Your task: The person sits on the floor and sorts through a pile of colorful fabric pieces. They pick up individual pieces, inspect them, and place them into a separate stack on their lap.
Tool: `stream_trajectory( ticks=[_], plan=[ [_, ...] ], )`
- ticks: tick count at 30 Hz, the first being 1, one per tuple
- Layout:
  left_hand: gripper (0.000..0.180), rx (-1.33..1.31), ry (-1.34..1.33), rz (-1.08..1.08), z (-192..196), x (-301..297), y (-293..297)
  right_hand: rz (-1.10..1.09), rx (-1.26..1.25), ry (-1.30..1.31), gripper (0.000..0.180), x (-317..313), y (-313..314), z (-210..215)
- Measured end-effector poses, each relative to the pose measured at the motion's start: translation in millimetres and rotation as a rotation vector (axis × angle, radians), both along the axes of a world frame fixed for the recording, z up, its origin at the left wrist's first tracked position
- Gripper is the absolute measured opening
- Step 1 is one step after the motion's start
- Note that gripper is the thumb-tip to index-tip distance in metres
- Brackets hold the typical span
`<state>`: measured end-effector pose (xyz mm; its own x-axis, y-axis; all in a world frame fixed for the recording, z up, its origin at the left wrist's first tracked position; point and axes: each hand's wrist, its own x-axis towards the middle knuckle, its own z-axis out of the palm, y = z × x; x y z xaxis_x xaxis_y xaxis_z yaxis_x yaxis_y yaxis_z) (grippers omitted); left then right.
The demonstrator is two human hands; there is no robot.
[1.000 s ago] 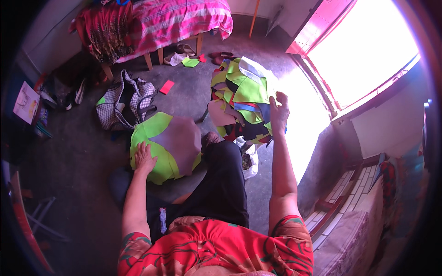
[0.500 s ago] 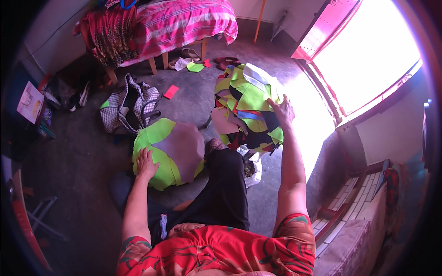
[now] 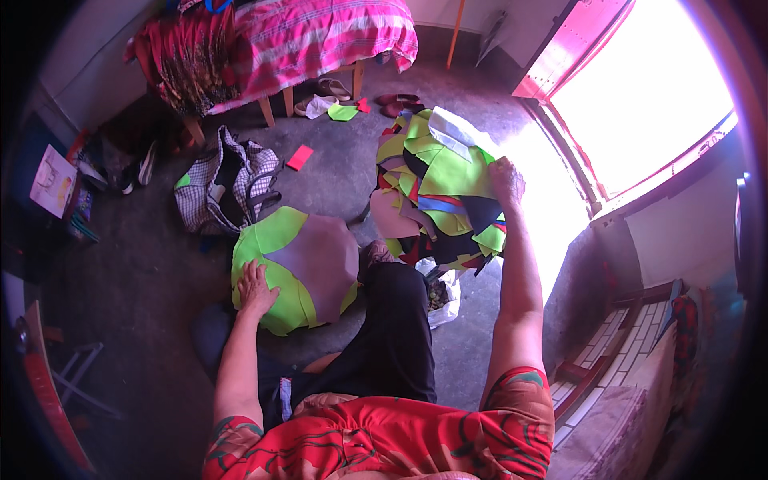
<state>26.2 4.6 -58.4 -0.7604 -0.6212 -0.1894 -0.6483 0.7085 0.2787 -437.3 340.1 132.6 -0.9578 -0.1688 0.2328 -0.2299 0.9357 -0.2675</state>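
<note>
My left hand (image 3: pixel 256 290) lies flat, fingers spread, on the left side of a low stack of bright green and grey-mauve cut pieces (image 3: pixel 324 260), which look like fabric or foam sheet. Further off to the right stands a tall heap of cut pieces (image 3: pixel 400 216) in green, black, red, blue and pink. At its right upper edge my right hand (image 3: pixel 507 182) is closed on the corner of a bright green piece (image 3: pixel 452 168). A white piece (image 3: pixel 452 132) rests on top of the heap.
A checked bag (image 3: pixel 228 180) gapes on the floor at the left, near a small red block (image 3: pixel 300 158). Beside my knee sits a white plastic bag (image 3: pixel 444 300). Shoes (image 3: pixel 400 104) lie by a cloth-covered bed (image 3: pixel 312 40). Bright light enters through a doorway (image 3: pixel 640 96) at the right.
My right hand has gone from spread fingers on the heap to a closed grip at the green piece's edge, shifting slightly right. My left hand stays on the stack.
</note>
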Motion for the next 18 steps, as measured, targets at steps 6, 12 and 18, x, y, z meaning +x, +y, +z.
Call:
stream_trajectory(
  ticks=[6,12,18],
  plan=[
    [0.072,0.016,-0.006,0.002,0,0,-1,-0.003,-0.044,0.095,0.031,2,-1,-2],
    [0.073,0.013,-0.009,-0.002,-1,-1,-1,-0.027,0.097,0.061,0.031,-6,-2,2],
    [0.073,-0.002,-0.014,0.008,-3,-1,-2,0.013,-0.114,0.183,0.022,-5,21,-2]
  ],
)
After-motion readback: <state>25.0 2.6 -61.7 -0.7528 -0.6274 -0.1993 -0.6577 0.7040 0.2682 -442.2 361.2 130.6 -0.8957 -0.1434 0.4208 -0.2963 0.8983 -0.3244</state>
